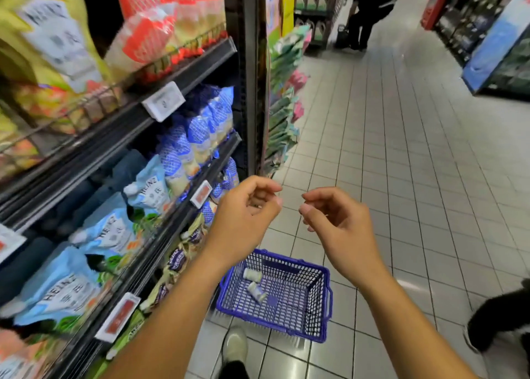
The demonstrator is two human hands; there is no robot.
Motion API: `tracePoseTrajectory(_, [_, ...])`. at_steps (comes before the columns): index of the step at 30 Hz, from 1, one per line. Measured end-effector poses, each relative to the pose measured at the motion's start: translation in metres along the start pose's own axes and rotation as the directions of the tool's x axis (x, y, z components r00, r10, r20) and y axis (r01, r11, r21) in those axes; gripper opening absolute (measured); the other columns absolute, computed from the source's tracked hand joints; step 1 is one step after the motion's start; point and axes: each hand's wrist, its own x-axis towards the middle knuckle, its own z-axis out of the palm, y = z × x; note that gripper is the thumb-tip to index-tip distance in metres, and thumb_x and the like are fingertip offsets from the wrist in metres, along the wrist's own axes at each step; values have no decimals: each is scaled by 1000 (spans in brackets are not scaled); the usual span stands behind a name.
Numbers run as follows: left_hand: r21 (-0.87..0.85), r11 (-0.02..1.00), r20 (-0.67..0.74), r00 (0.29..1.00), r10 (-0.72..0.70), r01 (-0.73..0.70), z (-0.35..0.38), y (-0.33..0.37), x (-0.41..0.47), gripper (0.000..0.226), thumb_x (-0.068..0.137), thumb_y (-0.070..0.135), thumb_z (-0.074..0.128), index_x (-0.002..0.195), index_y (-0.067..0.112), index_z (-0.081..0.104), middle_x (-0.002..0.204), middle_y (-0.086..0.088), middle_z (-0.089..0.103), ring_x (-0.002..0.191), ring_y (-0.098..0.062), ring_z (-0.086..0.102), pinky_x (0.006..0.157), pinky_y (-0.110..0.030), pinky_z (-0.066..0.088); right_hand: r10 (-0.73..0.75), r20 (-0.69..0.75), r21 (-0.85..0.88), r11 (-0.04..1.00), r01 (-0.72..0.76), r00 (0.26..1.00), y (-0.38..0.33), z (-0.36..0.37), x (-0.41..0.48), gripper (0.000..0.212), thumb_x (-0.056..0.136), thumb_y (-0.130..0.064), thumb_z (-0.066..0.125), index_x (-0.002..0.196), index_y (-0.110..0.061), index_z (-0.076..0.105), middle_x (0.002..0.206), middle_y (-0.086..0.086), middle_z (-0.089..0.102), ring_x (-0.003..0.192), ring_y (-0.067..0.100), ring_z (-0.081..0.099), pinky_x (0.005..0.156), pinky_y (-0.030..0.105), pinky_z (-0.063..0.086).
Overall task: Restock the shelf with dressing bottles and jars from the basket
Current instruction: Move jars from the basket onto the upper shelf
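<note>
A blue plastic basket (321, 301) stands on the tiled floor below my arms. Two small white bottles (256, 291) lie on their sides in its left part. My left hand (243, 218) and my right hand (341, 223) hover side by side above the basket, both empty with fingers loosely curled. To my left runs the shelf (160, 111), filled with pale blue Heinz dressing pouches (149, 189), blue-netted bottles (198, 137) and red-netted packs (149, 37) above.
Price tags (163, 100) hang on the shelf edges. My shoe (235, 347) is beside the basket. A person in dark clothes (370, 8) stands far down the aisle. Another dark shape (502, 318) is at the right edge. Display racks (499, 34) line the right side.
</note>
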Motion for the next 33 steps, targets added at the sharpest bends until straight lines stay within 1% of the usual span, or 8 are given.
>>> tracePoseTrajectory(5, [-38, 991, 56, 990, -129, 131, 2, -68, 47, 15, 84, 17, 69, 90, 30, 66, 80, 13, 68, 79, -7, 63, 75, -21, 53, 117, -39, -38, 992, -119, 992, 48, 19, 42, 15, 90, -5, 69, 95, -19, 69, 80, -1, 68, 77, 25, 65, 74, 41, 57])
tracePoseTrajectory(9, [-20, 967, 82, 964, -251, 254, 1, -126, 79, 20, 88, 10, 68, 90, 30, 66, 84, -8, 70, 80, -23, 66, 73, -36, 57, 200, -71, -49, 978, -203, 977, 91, 33, 70, 13, 92, -6, 68, 96, -18, 69, 82, 3, 68, 81, 29, 66, 76, 45, 57])
tracePoseTrajectory(15, [15, 912, 138, 902, -409, 411, 10, -209, 100, 13, 84, 17, 67, 90, 29, 67, 84, -15, 69, 73, -17, 64, 70, -37, 56, 331, -113, -34, 941, -337, 937, 166, 46, 87, 17, 91, -4, 67, 91, -21, 69, 77, 3, 67, 71, 18, 61, 72, 41, 54])
tracePoseTrajectory(18, [25, 860, 145, 849, -508, 510, 20, -256, 99, 11, 81, 20, 66, 89, 28, 66, 80, -10, 69, 69, -13, 63, 66, -28, 55, 402, -87, -40, 913, -406, 912, 212, 49, 88, 17, 92, -5, 66, 91, -22, 68, 76, 4, 65, 70, 15, 58, 71, 37, 52])
tracePoseTrajectory(22, [41, 788, 122, 780, -614, 614, 37, -328, 91, 22, 90, 2, 62, 87, 23, 65, 64, 6, 68, 56, -3, 60, 56, -19, 51, 471, -47, -58, 879, -473, 881, 280, 53, 85, 19, 93, -6, 66, 90, -24, 67, 76, 7, 63, 68, 11, 57, 70, 33, 53])
tracePoseTrajectory(26, [0, 647, 40, 646, -762, 763, 55, -405, 77, 20, 89, 1, 60, 83, 19, 64, 57, 7, 66, 50, -3, 59, 50, -19, 51, 568, 3, -47, 822, -567, 823, 358, 62, 76, 13, 93, 0, 62, 93, -12, 67, 79, 17, 61, 65, 6, 54, 62, 18, 46])
tracePoseTrajectory(30, [40, 532, -6, 533, -846, 846, 66, -482, 53, 18, 90, 7, 61, 82, 22, 66, 64, 5, 66, 54, -6, 59, 55, -21, 53, 651, 33, -50, 759, -649, 759, 440, 78, 60, 16, 92, 5, 58, 92, -10, 65, 85, 8, 65, 76, 11, 60, 72, 18, 50])
tracePoseTrajectory(33, [94, 483, -27, 488, -873, 870, 76, -543, 36, 18, 91, 8, 59, 82, 22, 65, 62, 7, 65, 55, -6, 59, 54, -22, 53, 698, 68, -86, 716, -693, 713, 505, 91, 48, 21, 92, 6, 58, 86, -14, 63, 76, -1, 60, 73, 10, 58, 73, 20, 49])
